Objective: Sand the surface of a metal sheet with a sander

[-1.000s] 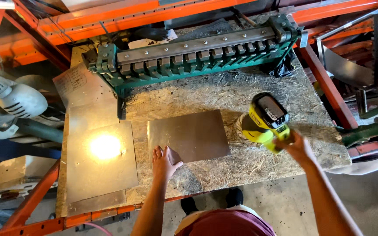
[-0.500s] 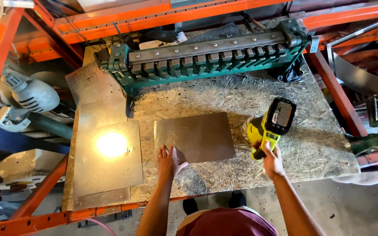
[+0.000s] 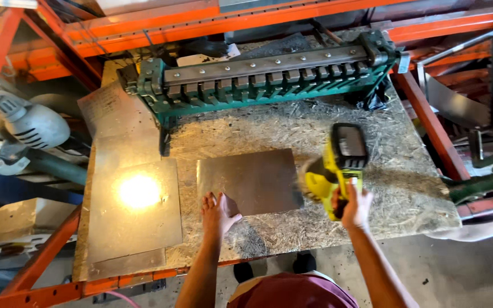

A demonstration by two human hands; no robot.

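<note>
A flat grey metal sheet [image 3: 250,179] lies on the chipboard bench top [image 3: 406,188]. My left hand [image 3: 218,212] rests flat on the sheet's near left corner, fingers spread. My right hand [image 3: 354,206] grips the handle of a yellow and black cordless power tool [image 3: 336,169], held just above the bench at the sheet's right edge. The tool's front end is blurred.
A green sheet-metal bending brake [image 3: 263,77] spans the back of the bench. More metal sheets [image 3: 135,211] lie stacked at the left, one reflecting a bright light. An orange rack frame [image 3: 47,285] surrounds the bench. A grey machine [image 3: 27,122] sits at far left.
My right hand has brought the yellow tool left, from the bench's right side up to the sheet's right edge. My left hand has stayed on the sheet's near corner.
</note>
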